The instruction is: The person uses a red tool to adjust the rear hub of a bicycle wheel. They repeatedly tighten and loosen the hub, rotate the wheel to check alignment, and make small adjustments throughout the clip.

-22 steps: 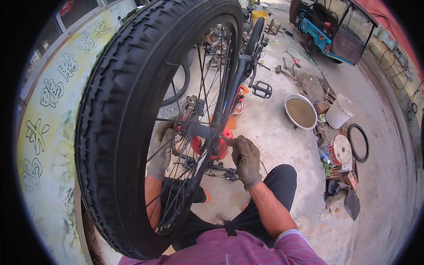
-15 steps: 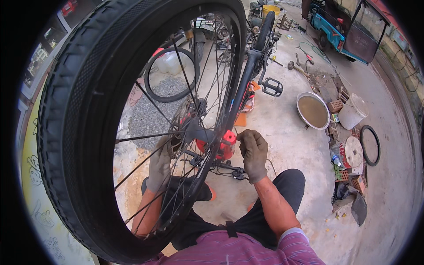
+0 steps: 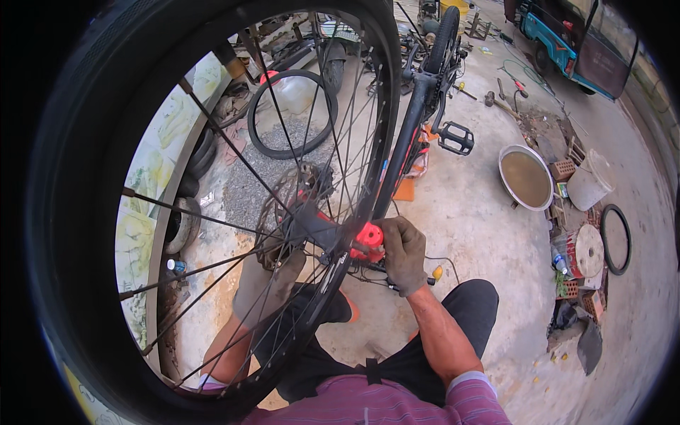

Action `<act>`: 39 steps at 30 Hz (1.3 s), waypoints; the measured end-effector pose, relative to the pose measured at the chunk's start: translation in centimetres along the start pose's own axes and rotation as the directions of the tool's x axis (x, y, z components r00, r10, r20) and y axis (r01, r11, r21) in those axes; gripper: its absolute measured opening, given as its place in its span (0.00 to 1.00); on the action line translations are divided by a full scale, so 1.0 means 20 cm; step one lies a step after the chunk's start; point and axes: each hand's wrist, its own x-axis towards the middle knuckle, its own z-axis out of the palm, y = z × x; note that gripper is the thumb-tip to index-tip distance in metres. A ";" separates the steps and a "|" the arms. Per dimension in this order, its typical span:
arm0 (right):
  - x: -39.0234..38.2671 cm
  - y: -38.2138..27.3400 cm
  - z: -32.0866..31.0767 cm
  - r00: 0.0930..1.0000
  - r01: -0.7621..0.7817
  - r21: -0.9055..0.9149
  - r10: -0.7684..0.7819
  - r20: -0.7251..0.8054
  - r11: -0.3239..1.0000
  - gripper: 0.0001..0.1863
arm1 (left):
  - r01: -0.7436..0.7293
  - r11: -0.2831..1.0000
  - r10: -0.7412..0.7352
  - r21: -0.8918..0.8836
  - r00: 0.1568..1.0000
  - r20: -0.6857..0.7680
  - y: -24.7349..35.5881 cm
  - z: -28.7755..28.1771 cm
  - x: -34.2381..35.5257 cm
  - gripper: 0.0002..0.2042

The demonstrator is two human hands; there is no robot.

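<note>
A bicycle wheel with a black knobby tyre fills the left of the view, its spokes and hub in front of my hands. Beyond the spokes, my gloved left hand is curled beside the disc brake rotor; spokes partly hide its fingers. My gloved right hand is closed, with its fingertips at a bright red rounded part by the hub. Whatever those fingers pinch is hidden. The black bicycle frame stretches away behind, with a pedal on its right.
On the right stand a basin of murky water, a white bucket, a cable spool and a loose tyre. Hammers lie farther back near a blue three-wheeler. Another tyre lies beyond the spokes.
The view has shifted, and the wheel appears larger and tilted differently. My left hand has come closer to the hub. My right hand remains closed beside the red part.
</note>
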 end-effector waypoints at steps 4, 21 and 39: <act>0.01 -0.01 -0.01 0.998 0.069 -0.016 -0.069 0.002 0.997 0.15 | -0.009 0.964 -0.021 0.265 0.994 0.111 0.09 -0.06 0.04 0.16; -0.02 0.01 -0.03 0.999 -0.029 0.048 0.028 0.020 0.998 0.16 | 0.098 0.990 -0.088 -0.101 0.991 0.103 -0.39 0.05 0.03 0.20; -0.03 0.05 0.01 0.992 -0.122 0.174 0.125 -0.009 0.977 0.17 | -0.010 0.960 -0.002 -0.281 0.999 -0.043 -0.24 -0.17 0.06 0.22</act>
